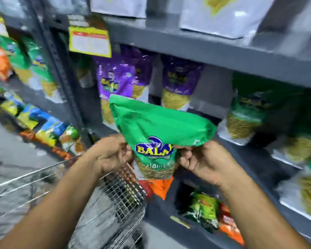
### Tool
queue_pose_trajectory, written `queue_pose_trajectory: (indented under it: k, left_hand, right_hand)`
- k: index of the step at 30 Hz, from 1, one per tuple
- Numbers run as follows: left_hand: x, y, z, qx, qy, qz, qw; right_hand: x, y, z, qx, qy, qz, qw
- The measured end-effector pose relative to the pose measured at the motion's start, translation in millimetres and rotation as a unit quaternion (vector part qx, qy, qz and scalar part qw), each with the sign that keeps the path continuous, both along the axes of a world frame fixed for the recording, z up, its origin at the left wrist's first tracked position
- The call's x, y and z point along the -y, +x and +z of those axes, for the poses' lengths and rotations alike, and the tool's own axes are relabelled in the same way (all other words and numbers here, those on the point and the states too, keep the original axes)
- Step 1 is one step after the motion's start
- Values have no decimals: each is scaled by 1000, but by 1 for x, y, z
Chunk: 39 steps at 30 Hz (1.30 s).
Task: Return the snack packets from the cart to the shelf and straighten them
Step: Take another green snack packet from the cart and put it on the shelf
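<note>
The green Balaji snack packet [156, 133] is pinched at mid-height by the left hand [111, 153] and right hand [201, 159], above the wire cart [122, 196]. It should be stood upright beside the green packets on the shelf [246, 112], logo outward.

Both hands gripped a green snack packet [156, 133] above the wire cart [118, 200]: the left hand [111, 153] at its left edge, the right hand [199, 159] at its right. Beyond the packet, purple packets [115, 81] stood on the grey shelf [205, 49].
</note>
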State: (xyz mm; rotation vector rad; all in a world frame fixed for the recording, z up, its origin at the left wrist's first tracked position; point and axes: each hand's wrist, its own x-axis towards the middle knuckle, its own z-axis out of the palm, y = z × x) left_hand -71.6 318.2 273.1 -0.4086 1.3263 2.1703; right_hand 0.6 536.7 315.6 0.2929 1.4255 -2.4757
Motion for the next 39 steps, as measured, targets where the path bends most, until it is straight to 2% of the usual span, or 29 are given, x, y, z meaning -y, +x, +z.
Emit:
queue_pose_trajectory:
  k: [6, 10, 18, 26, 30, 32, 34, 36, 39]
  left_hand:
    - [-132, -12, -6, 41, 5, -72, 997]
    - [-196, -4, 5, 22, 2, -91, 996]
    - [-251, 9, 6, 5, -16, -118, 993]
    - [-242, 12, -2, -26, -8, -130, 991]
    - [-219, 18, -5, -76, -4, -145, 986]
    - [-203, 17, -8, -109, -30, -138, 984]
    - [-177, 15, -14, -136, -64, -105, 983]
    - [-142, 15, -21, -168, -121, -48, 977]
    - [-76, 20, -28, -198, -185, 51, 961]
  right_hand:
    - [-91, 29, -7, 18, 5, -166, 986]
    - [-130, 43, -13, 9, -13, -252, 968]
    - [-167, 52, -9, -27, 36, -359, 932]
    - [-149, 62, -45, -55, 51, -439, 895]
    - [-133, 65, -73, -79, 122, -486, 862]
    - [-123, 71, -87, -84, 156, -508, 843]
    - [-108, 78, -104, -95, 179, -506, 838]
    - [-91, 81, -122, -112, 205, -474, 849]
    - [-58, 81, -133, -153, 282, -368, 873]
